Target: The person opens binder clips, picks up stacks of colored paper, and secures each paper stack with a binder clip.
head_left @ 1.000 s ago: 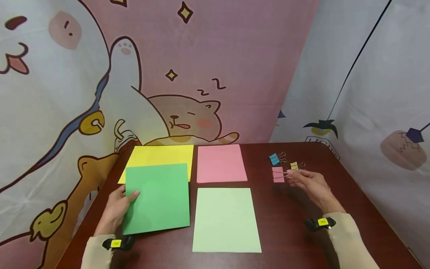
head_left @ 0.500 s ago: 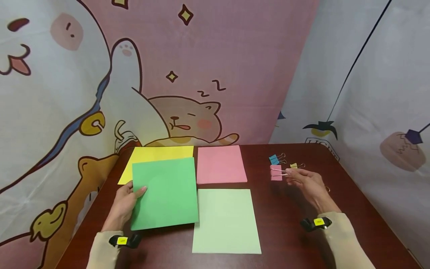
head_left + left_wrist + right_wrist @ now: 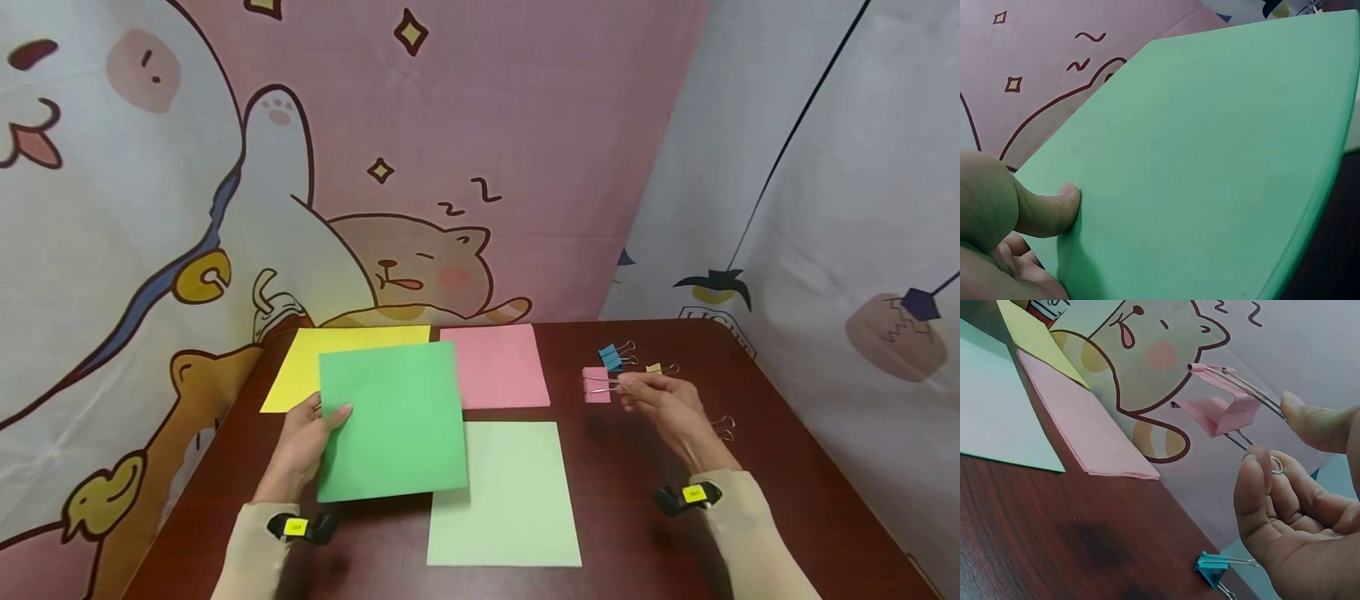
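Observation:
My left hand (image 3: 303,442) grips a stack of green square paper (image 3: 393,421) by its left edge. Its thumb (image 3: 1054,209) lies on the front face, seen in the left wrist view; most of the other fingers are hidden behind the paper. The stack is tilted up above the table. On the right, my right hand (image 3: 670,412) holds a pink binder clip (image 3: 597,385) by its wire handles. In the right wrist view the handles are squeezed between thumb and fingers, and the lips of the pink clip (image 3: 1235,409) stand apart with nothing between them.
Yellow paper (image 3: 300,358), pink paper (image 3: 502,367) and pale green paper (image 3: 513,508) lie on the dark table (image 3: 622,517). A blue binder clip (image 3: 611,358) and a yellow clip (image 3: 655,368) lie beyond my right hand. Wire handles (image 3: 724,429) show beside the wrist.
My left hand has carried the green paper right and slightly up, so it overlaps the pink and pale green paper in view. My right hand has moved left with the pink clip.

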`<state>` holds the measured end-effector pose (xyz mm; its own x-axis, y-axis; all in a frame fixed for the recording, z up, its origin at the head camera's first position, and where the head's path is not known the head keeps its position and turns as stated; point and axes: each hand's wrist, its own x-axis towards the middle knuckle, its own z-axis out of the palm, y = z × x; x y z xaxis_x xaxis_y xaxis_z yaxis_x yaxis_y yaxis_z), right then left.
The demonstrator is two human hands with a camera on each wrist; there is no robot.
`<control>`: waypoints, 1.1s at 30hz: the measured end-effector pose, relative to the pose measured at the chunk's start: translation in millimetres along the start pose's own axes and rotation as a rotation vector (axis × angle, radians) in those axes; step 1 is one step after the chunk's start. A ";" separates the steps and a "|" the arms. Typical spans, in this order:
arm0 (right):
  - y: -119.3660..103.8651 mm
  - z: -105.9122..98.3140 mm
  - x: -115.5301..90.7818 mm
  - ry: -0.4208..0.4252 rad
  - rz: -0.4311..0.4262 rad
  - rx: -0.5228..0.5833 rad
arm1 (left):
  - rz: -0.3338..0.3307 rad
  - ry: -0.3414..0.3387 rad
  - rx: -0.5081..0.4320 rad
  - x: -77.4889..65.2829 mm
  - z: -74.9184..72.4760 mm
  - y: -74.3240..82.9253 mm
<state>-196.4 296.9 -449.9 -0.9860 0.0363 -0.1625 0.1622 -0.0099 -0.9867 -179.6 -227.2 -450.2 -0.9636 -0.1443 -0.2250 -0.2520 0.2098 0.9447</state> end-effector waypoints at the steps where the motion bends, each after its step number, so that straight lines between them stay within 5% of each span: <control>1: 0.3 1.6 0.4 -0.002 -0.002 0.004 | 0.001 -0.003 -0.004 0.0 2.2 0.9; 33: -2.1 68.0 3.2 0.009 -0.074 -0.026 | 0.053 -0.044 -0.102 -1.2 66.0 22.6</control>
<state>-202.4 229.1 -448.1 -0.9950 0.0452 -0.0894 0.0903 0.0186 -0.9957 -190.0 -158.5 -444.3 -0.9789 -0.0921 -0.1825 -0.1926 0.1161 0.9744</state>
